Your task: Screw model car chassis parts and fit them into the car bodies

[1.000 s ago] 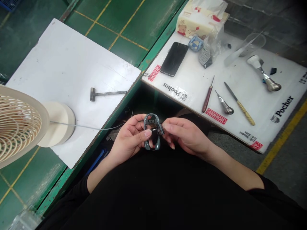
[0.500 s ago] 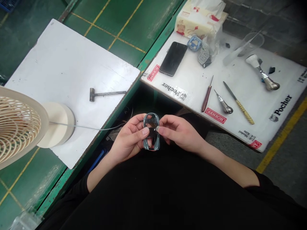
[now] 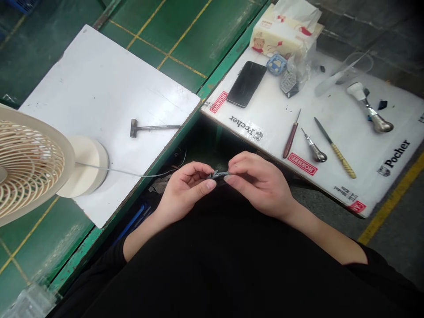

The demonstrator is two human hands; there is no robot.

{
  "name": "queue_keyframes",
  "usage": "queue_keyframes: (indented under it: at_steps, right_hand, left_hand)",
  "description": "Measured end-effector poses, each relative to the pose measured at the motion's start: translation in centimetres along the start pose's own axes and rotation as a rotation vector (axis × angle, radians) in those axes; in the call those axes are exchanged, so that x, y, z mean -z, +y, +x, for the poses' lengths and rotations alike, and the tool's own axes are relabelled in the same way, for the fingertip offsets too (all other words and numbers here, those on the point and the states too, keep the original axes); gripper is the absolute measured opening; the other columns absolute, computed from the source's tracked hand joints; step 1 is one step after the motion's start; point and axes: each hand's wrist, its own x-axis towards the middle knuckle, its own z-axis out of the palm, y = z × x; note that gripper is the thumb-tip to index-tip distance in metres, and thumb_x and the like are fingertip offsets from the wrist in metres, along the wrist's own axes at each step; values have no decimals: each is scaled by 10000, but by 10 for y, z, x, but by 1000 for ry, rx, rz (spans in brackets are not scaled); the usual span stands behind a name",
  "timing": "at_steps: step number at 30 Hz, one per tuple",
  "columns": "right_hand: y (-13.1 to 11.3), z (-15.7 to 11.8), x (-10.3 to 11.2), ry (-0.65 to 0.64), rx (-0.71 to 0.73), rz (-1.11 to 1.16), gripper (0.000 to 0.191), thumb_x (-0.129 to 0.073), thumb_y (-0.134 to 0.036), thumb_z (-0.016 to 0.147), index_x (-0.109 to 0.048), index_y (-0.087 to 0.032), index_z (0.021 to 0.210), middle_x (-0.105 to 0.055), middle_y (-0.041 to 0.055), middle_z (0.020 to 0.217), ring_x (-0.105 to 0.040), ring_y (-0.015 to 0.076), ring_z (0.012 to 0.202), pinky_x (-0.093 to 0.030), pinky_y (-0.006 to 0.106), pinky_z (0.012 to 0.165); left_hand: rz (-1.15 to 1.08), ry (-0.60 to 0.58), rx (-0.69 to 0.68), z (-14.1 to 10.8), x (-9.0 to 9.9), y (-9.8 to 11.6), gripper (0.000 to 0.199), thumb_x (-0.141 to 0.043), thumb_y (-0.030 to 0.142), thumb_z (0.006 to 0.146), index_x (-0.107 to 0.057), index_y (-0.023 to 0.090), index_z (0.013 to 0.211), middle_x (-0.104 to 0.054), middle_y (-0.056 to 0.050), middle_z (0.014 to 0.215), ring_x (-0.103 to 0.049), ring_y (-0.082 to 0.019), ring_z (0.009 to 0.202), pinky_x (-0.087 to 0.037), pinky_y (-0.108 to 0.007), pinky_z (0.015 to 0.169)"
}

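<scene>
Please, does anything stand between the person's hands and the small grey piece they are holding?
No, nothing visible does: the left hand and right hand both pinch the small grey metal piece directly, one from each side.

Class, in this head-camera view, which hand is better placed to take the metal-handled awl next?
Probably the right hand: it lies nearer the awl on the white Pocher mat. The left hand is farther away. Both pinch the small grey part, so either would have to let go.

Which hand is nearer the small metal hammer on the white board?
Left. The left hand is just below and to the right of the small metal hammer in view; the right hand lies farther right, beyond the left hand.
</scene>
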Motion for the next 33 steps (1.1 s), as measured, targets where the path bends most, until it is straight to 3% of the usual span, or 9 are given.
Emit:
queue_keyframes:
  at_steps: [3, 8, 17, 23, 27, 30, 33]
  right_hand:
    - [0, -1, -1, -21, 126, -81, 92, -842, -321, 1116, -853, -274, 1037, -823, 69, 1071, -778, 216, 896, -650, 374, 787]
    - [1, -1, -1, -32, 213, -142, 48, -847, -289, 1109, -868, -284, 1066, -832, 74, 1076, -797, 226, 917, -687, 376, 805]
    - [2, -1, -2, -31, 237, -159, 28, -861, -258, 1102, -875, -268, 1081, -817, 78, 1077, -791, 214, 912, -677, 355, 807]
    - [1, 0, -2, -26, 111, -89, 80, -854, -290, 1104, -858, -267, 1027, -819, 62, 1048, -765, 208, 874, -628, 356, 765]
    - [2, 2, -1, 25, -119, 73, 204, -815, -334, 1131, -826, -251, 945, -787, 49, 991, -718, 204, 864, -575, 357, 775]
    - [8, 1, 0, 65, -301, 273, 262, -822, -410, 1141, -827, -252, 933, -742, 23, 948, -620, 169, 765, -503, 344, 710]
    - [16, 0, -1, 47, -368, 392, 284, -843, -488, 1131, -847, -260, 961, -690, 7, 882, -557, 162, 726, -444, 347, 673]
  left_hand:
    - [-6, 19, -88, 0, 1, -1, 285, -1092, 270, 868, -891, 220, 1065, -825, -74, 1195, -801, -207, 1083, -688, -325, 995]
    - [2, 11, -148, -1, 4, -3, 294, -1093, 224, 847, -869, 218, 1037, -793, -84, 1259, -815, -231, 1086, -720, -391, 1009]
    - [-13, 23, -89, -3, 3, -1, 290, -1080, 223, 863, -804, 197, 948, -772, -75, 1244, -782, -196, 1052, -693, -348, 998]
    - [-44, 26, 31, 1, 3, -1, 312, -1078, 335, 898, -815, 183, 972, -818, -86, 1188, -781, -199, 1069, -658, -303, 963]
    - [-210, -15, 193, 3, 2, -3, 419, -1034, 500, 949, -825, 171, 1103, -833, -68, 1055, -818, -184, 926, -694, -310, 879]
    - [-288, -70, 283, 3, 1, -2, 470, -1063, 466, 921, -805, 171, 1181, -836, -45, 995, -857, -194, 886, -722, -320, 865]
    - [-304, -81, 312, 4, 2, -2, 446, -1056, 402, 935, -789, 166, 1202, -850, -43, 983, -879, -198, 853, -736, -312, 846]
